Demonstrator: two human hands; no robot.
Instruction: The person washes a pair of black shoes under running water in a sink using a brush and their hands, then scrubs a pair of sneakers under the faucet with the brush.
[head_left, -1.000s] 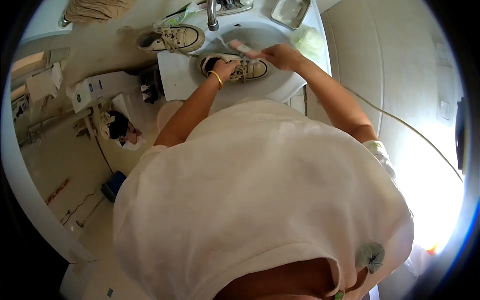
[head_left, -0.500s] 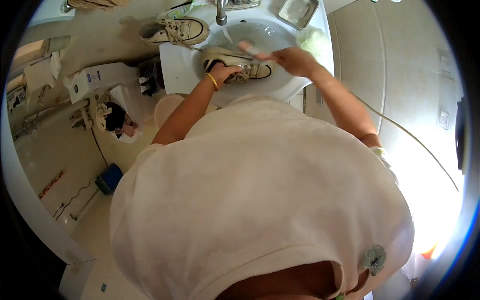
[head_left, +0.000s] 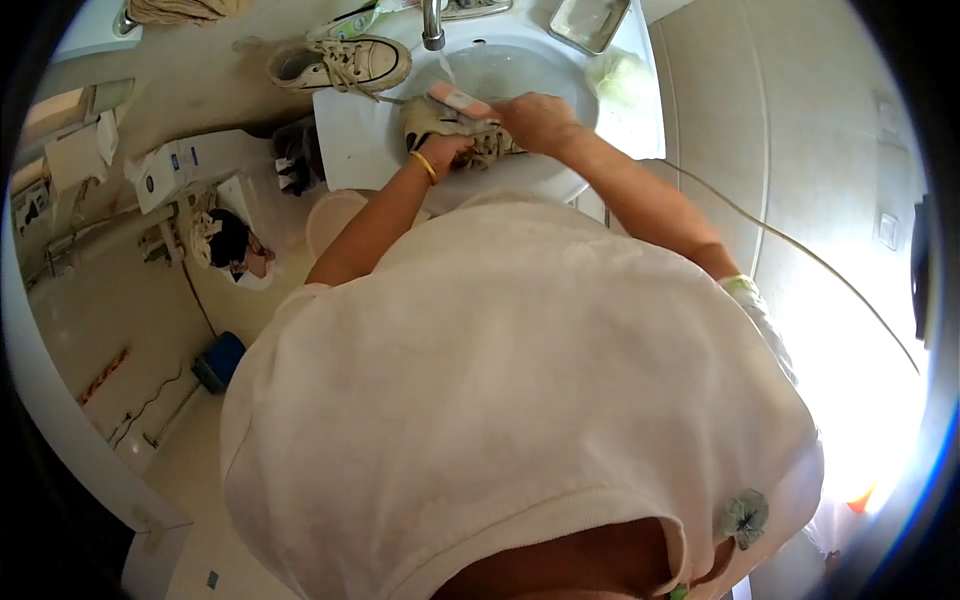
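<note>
A cream lace-up shoe (head_left: pixel 424 118) is held over the white sink basin (head_left: pixel 575 75). My left hand (head_left: pixel 445 155), with a yellow bracelet at the wrist, grips its near side by the opening. In my right hand (head_left: pixel 540 122) is a pink brush (head_left: pixel 462 101), closed on by the fingers and lying across the shoe's upper; its bristles are hidden. The faucet (head_left: pixel 433 28) stands behind them, with a thin stream of water below it. The other cream shoe (head_left: pixel 365 64) rests on the sink's back left corner, laces trailing.
A metal tray (head_left: pixel 590 22) sits at the back right of the sink, with a pale green mesh puff (head_left: pixel 618 78) before it. A green and white tube (head_left: pixel 355 22) lies left of the faucet. A pink basin (head_left: pixel 333 215) stands below, and a hose (head_left: pixel 800 258) runs along the right wall.
My right hand and the brush have moved left along the shoe, toward its opening. My left hand keeps its grip on the shoe.
</note>
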